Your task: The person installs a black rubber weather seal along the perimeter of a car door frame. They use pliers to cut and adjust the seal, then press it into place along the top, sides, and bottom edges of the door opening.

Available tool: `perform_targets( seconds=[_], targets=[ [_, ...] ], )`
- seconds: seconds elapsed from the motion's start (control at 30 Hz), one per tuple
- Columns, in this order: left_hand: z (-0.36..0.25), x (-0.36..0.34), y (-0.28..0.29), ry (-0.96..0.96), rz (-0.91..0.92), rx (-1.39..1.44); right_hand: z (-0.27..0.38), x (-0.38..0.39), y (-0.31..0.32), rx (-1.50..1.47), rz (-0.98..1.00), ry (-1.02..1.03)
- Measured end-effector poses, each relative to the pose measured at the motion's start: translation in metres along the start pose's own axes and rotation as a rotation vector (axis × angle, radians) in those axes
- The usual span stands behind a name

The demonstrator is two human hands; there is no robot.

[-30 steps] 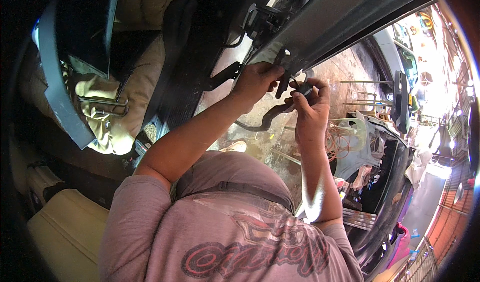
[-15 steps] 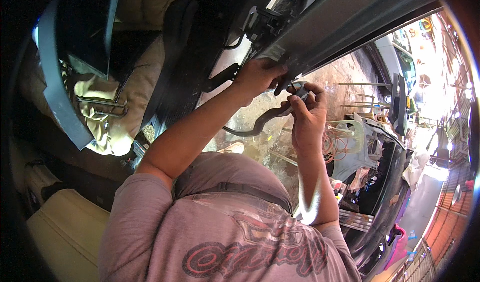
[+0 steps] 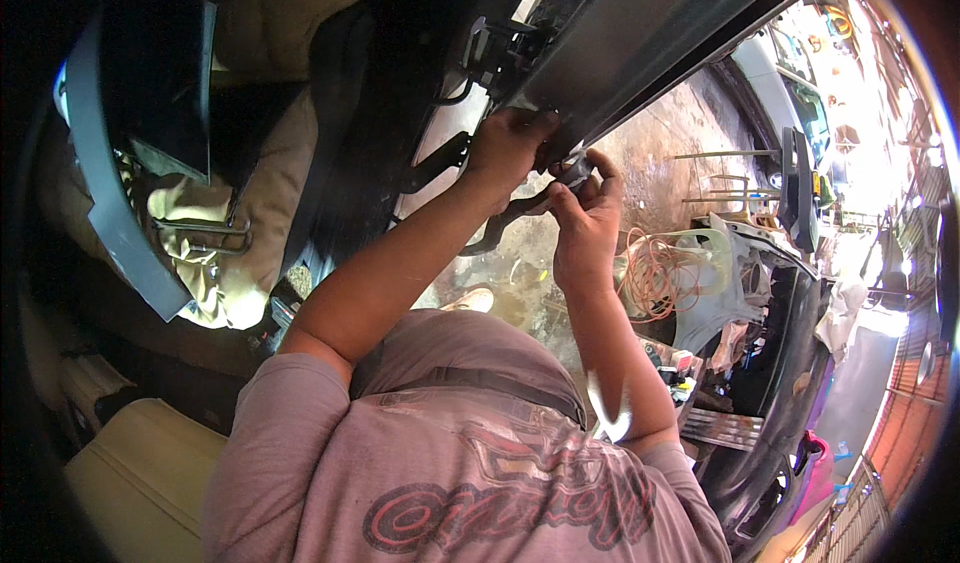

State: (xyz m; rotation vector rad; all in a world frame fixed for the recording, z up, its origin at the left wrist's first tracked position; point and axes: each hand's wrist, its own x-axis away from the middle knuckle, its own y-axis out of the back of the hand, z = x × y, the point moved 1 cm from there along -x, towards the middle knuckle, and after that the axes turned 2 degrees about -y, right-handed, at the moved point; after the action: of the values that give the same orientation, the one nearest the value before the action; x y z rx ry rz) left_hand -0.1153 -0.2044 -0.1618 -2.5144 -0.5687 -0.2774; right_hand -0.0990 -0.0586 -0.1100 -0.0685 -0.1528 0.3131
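Observation:
The dark car door (image 3: 640, 38) slants across the upper middle. My left hand (image 3: 506, 153) is up against its lower edge, fingers curled in; what they grip is hidden. Close beside it, my right hand (image 3: 587, 208) pinches a black rubber strip (image 3: 500, 225) between thumb and fingers. The held part is raised to the door edge, by the left fingertips. From there the strip curves down and left, passing behind my left forearm. A black door hinge arm (image 3: 437, 163) sits just left of my left wrist.
Left is the car interior with a tan seat (image 3: 150, 473) and a long grey curved trim panel (image 3: 105, 183). On the right are a coiled orange hose (image 3: 660, 278), a pale grey body panel (image 3: 720, 293) and a dark bumper-like part (image 3: 795, 188). A shoe (image 3: 470, 299) shows on the stained floor.
My right hand has moved left and slightly up with the rubber strip, closer to the door edge. My left hand stays at the door. The whole view has shifted slightly.

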Motion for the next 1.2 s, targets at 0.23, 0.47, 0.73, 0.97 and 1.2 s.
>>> perform_targets(
  seconds=[0.23, 0.47, 0.73, 0.97, 1.2],
  targets=[
    [-0.002, 0.006, -0.004, -0.002, -0.022, 0.146, -0.017, 0.009, -0.008, 0.37, -0.09, 0.37],
    [-0.008, 0.005, -0.001, 0.023, -0.018, 0.03, -0.025, -0.003, 0.002, 0.74, -0.105, 0.798],
    [-0.011, 0.021, 0.017, -0.322, -0.143, -0.466, -0.035, -0.007, 0.002, 0.71, -0.108, 0.895],
    [-0.04, 0.056, 0.009, -0.331, 0.211, -0.775, -0.044, -0.006, 0.002, 0.595, -0.188, 0.775],
    [-0.05, 0.061, 0.003, -0.275, 0.192, -0.847, -0.052, -0.012, 0.026, -0.006, 0.074, 0.337]
  ],
)
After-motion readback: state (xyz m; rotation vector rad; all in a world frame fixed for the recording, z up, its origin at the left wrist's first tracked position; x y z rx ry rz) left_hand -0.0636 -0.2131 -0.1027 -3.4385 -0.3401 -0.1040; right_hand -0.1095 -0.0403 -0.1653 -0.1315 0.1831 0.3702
